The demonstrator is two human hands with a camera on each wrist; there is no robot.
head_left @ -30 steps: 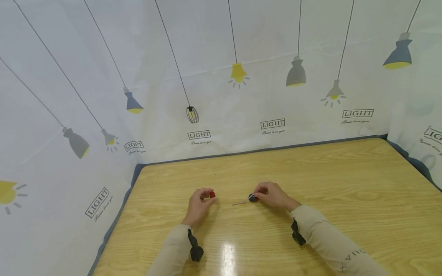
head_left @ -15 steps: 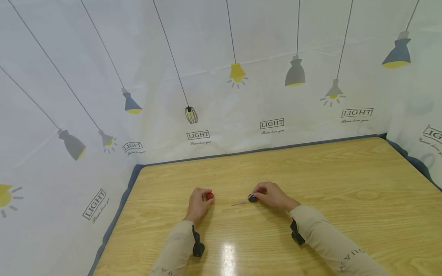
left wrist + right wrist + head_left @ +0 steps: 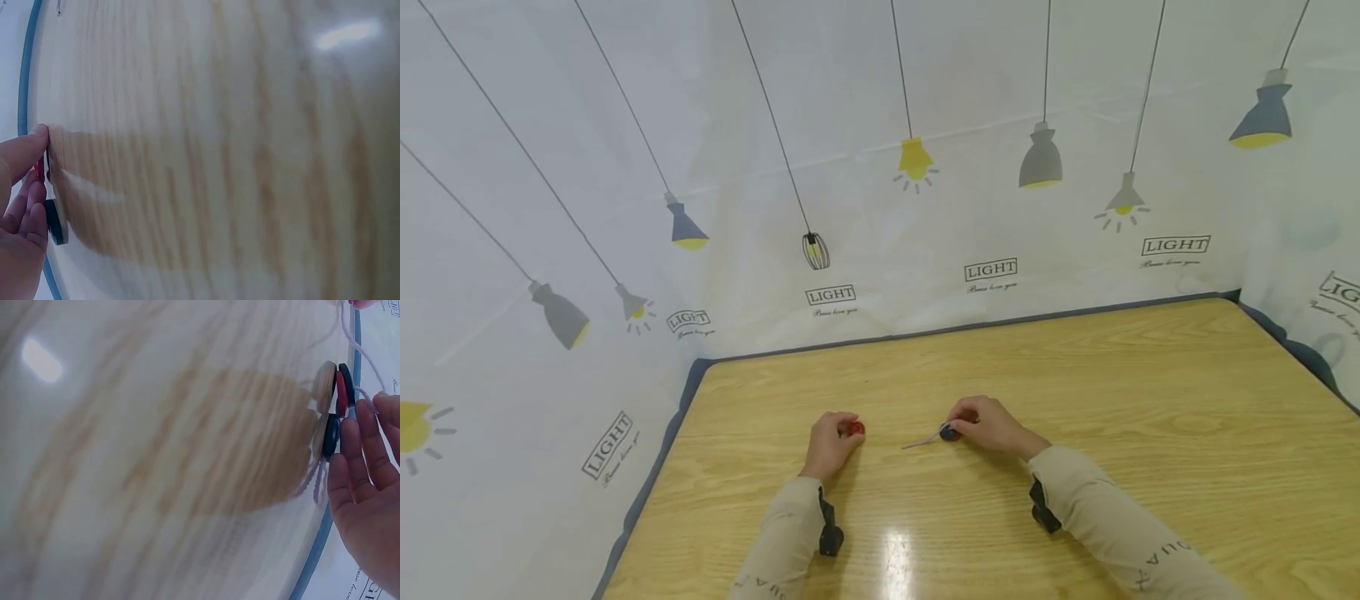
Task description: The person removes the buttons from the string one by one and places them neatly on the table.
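Near the middle of the table my left hand pinches a small red disc between thumb and fingers. The left wrist view shows a sliver of the red disc and, by the fingers, a dark disc with a pale side. To the right, my right hand pinches a thin pale-lilac cord at a dark disc; one end trails left over the table. The right wrist view shows several discs close together by the fingers: a pale wooden disc, a red disc and dark discs.
The wood-grain table spreads around both hands, with a dark blue edge along its back and sides. White sheeting printed with lamps rises behind. A black camera hangs at the left wrist, another camera at the right.
My left hand has shifted slightly left, and the red disc has turned so more of its face shows. My right hand has stayed almost in place, still pinching the cord.
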